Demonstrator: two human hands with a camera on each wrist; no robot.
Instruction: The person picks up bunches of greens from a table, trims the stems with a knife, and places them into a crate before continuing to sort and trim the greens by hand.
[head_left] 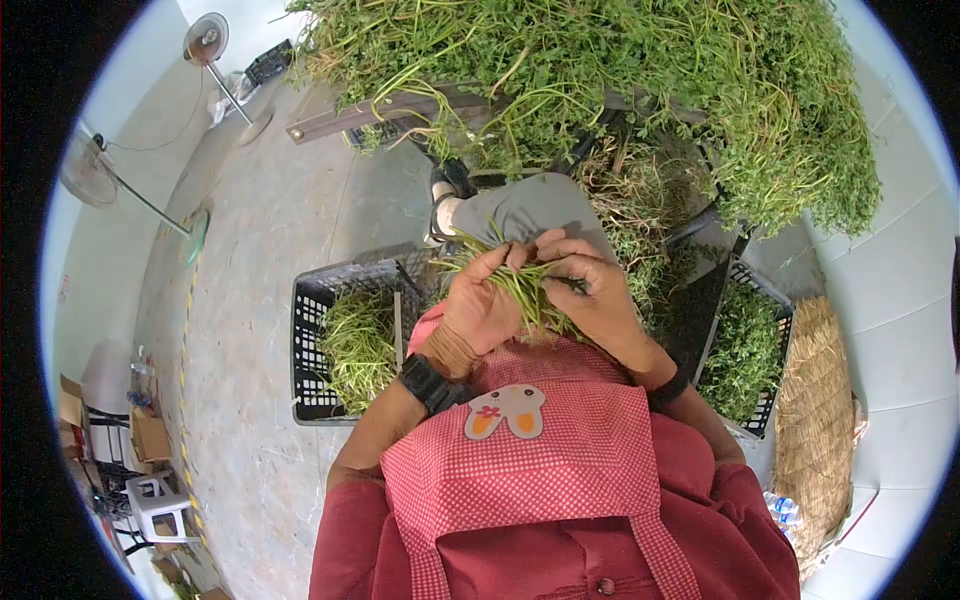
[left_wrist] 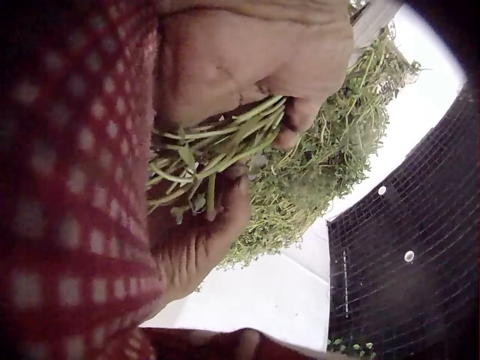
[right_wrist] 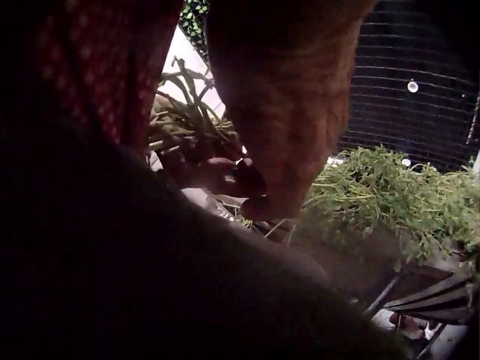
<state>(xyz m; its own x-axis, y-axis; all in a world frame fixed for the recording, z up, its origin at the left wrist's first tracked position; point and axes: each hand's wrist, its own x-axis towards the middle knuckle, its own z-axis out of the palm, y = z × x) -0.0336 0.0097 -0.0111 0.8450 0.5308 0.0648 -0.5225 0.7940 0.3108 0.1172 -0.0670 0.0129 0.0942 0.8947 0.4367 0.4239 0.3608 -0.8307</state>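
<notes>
L hand [head_left: 480, 305] curled round stem bunch [head_left: 525, 290] over the lap, keeping stems aligned. R hand [head_left: 590, 290] pinches stems at bunch's right, prob. sorting. Black crate [head_left: 310, 345] w/ greens left of bunch; big greens pile [head_left: 620, 80] beyond it.

Crates [head_left: 318, 340] black plastic mesh, matt. Apron [head_left: 540, 450] checked cloth. Floor [head_left: 260, 250] rough concrete. Mat [head_left: 815, 420] at right coarse woven straw.
</notes>
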